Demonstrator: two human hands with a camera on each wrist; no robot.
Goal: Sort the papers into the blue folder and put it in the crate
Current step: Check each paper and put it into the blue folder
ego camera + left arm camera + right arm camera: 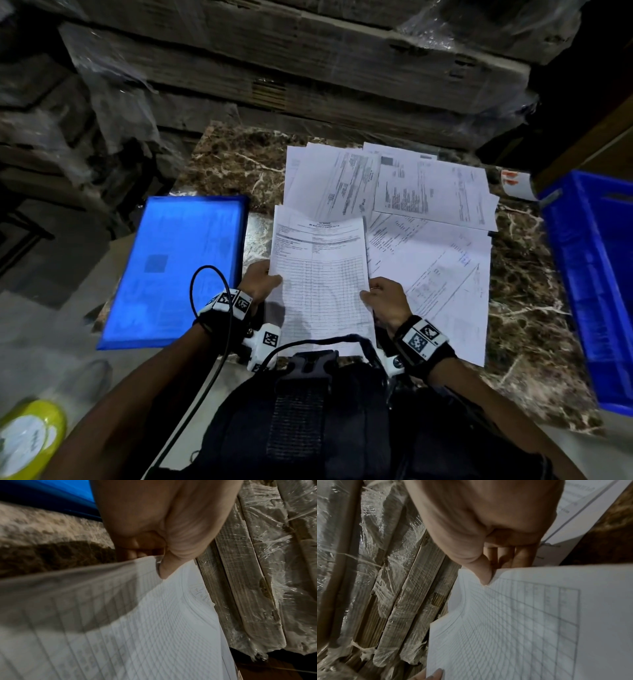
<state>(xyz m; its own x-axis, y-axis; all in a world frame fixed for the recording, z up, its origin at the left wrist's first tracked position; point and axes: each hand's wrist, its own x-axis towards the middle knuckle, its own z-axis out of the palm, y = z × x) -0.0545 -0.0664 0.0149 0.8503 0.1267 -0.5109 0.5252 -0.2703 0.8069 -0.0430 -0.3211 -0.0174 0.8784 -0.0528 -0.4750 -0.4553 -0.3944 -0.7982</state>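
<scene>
Both hands hold a white sheet with a printed grid [320,274] above the marble table [233,161]. My left hand [262,279] pinches its left edge, thumb on top of the sheet [154,622]. My right hand [383,296] pinches the right edge, thumb pressed onto the sheet [522,622]. Several more printed papers [428,212] lie spread over the table behind and to the right. The blue folder [178,270] lies shut at the table's left edge. The blue crate [596,274] stands at the right.
Stacked cardboard cartons wrapped in plastic film [291,68] rise behind the table. A white label with red marks [515,183] lies beside the crate's far corner. A yellow-green roll [30,442] sits low at the left, off the table.
</scene>
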